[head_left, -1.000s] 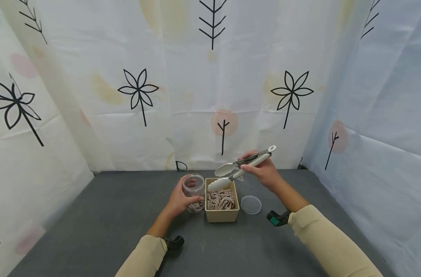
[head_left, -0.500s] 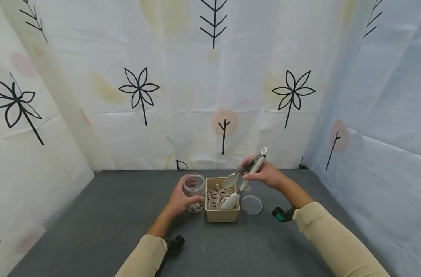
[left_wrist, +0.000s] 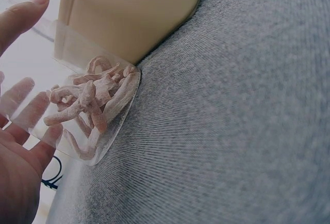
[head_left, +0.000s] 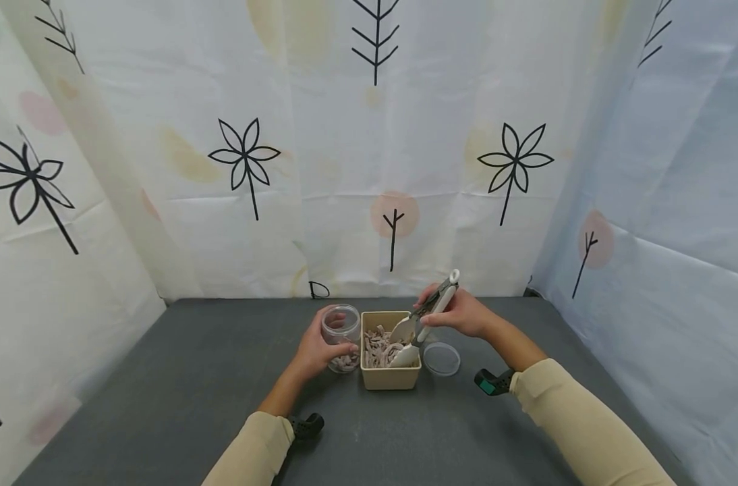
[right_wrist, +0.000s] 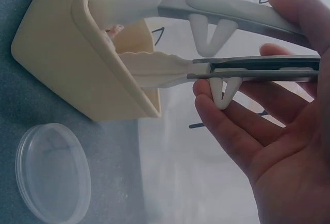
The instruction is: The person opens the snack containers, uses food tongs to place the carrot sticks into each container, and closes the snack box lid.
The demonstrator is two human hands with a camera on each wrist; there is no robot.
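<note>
My left hand (head_left: 316,347) grips a clear plastic jar (head_left: 341,325) that stands without a lid against the left side of a cream bin. Pale, powdery strips (left_wrist: 90,97) lie at the jar's bottom. The cream bin (head_left: 389,381) holds many more strips (head_left: 378,347) of the same sort. In my right hand (head_left: 463,312) are white and grey kitchen tongs (head_left: 437,314), held between thumb and fingers. The tongs' scalloped heads reach down into the right part of the bin, a little apart; their tips are hidden behind its wall in the right wrist view.
A clear round lid (head_left: 441,359) lies flat on the dark grey table (head_left: 223,378), just right of the bin. White patterned curtains (head_left: 320,236) hang behind the table and at both sides. Black bands with camera mounts (head_left: 492,383) sit on my wrists.
My right hand has lowered the tongs from above the bin into the strips, tilting them steeper. The tongs' heads have drawn closer together. My left hand and the jar stay in place.
</note>
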